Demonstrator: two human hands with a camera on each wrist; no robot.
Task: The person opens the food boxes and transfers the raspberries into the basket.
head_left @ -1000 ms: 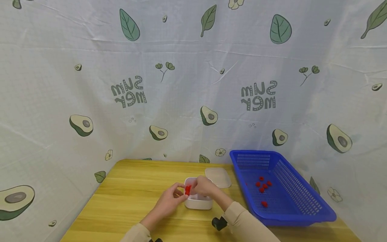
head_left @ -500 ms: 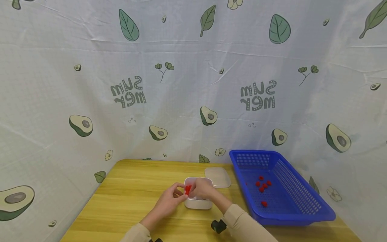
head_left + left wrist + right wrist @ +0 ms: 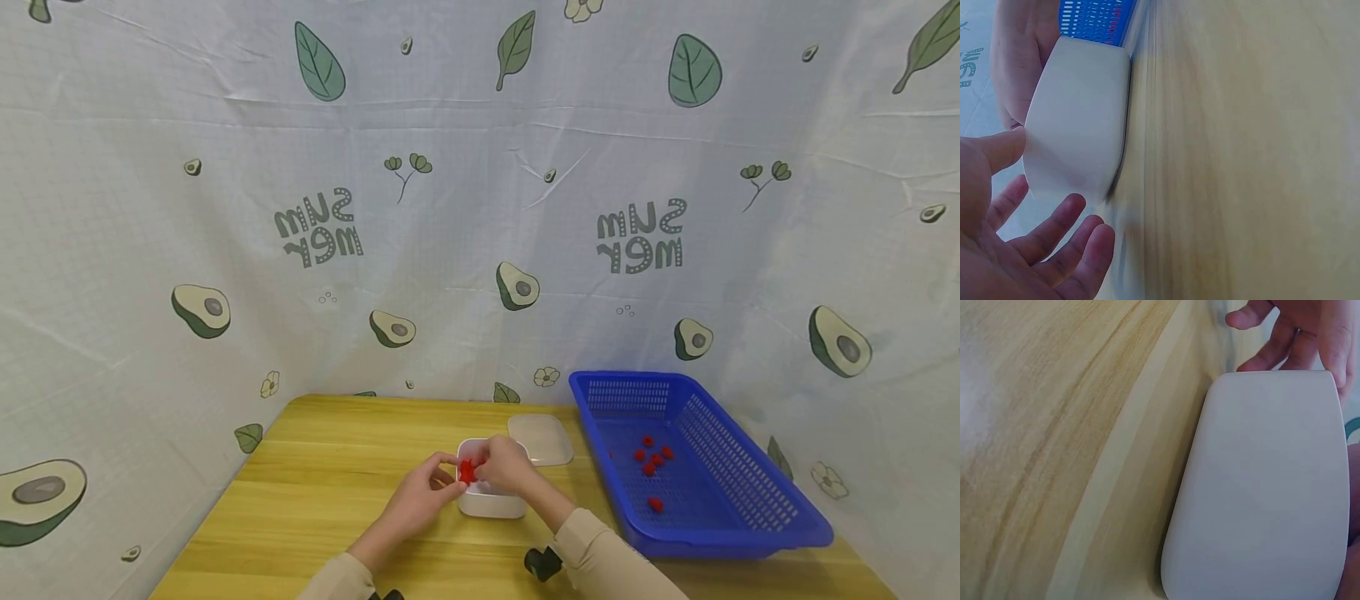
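Note:
A white open-topped box (image 3: pixel 491 506) stands on the wooden table, with small red berry-like pieces (image 3: pixel 467 472) against its inner left side. My left hand (image 3: pixel 420 497) holds the box at its left end, thumb at the near corner and index finger at the far one. In the left wrist view the thumb meets the rim, while the other fingers bend loosely beside the wall. My right hand (image 3: pixel 504 467) reaches down into the box, fingers bent beside the red pieces. Its fingertips are hidden by the wall, so whether they pinch anything does not show.
To the right stands a blue perforated basket (image 3: pixel 720 467) with several red pieces (image 3: pixel 657 461) on its floor. A translucent flat lid (image 3: pixel 542 439) lies behind the box. The printed curtain (image 3: pixel 450 250) hangs behind the table (image 3: pixel 330 467).
The right hand dips slightly inside the box, then shifts back up and right, and more of the red pieces shows. The left hand stays in place at the box.

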